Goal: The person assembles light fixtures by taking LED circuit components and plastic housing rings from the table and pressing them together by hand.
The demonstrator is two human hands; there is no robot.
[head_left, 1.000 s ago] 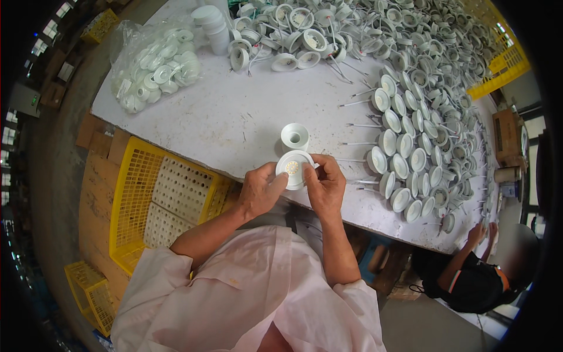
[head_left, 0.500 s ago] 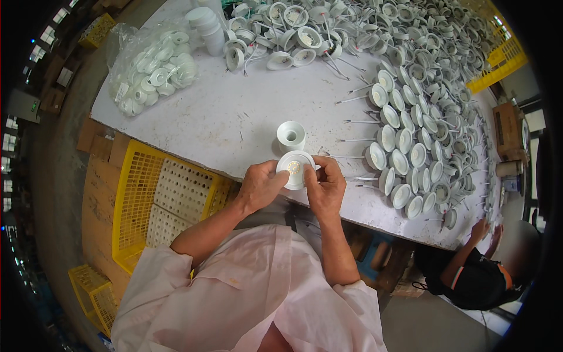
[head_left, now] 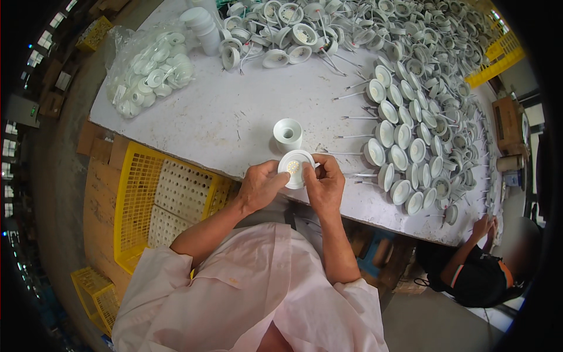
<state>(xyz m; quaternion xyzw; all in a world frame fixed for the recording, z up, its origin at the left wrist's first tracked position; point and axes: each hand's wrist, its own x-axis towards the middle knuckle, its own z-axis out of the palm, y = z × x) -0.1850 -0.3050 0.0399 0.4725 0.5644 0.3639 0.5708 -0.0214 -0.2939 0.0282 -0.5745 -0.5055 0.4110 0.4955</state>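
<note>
Between my two hands is a round white downlight point(head_left: 297, 159) with a ring of small yellowish LEDs at its centre, facing up. My left hand point(head_left: 262, 185) grips its left rim, the thumb lying over the face. On the other side my right hand point(head_left: 324, 183) pinches the right rim, thumb on the face too; its fingers beneath are partly hidden. Just beyond the downlight, a white cylindrical cup-like piece point(head_left: 288, 135) with a hole in its middle stands on the white table point(head_left: 217, 117).
Many white downlights with wires point(head_left: 402, 138) cover the table's right and far side. A clear bag of white rings point(head_left: 153, 76) and stacked white cups point(head_left: 202, 29) stand at the far left. Left below the table edge sits a yellow crate point(head_left: 132, 205) with perforated trays. A co-worker point(head_left: 469, 270) is at the right.
My hands keep the same hold on the downlight. The view has shifted slightly, and the co-worker's hands at the right have moved a little.
</note>
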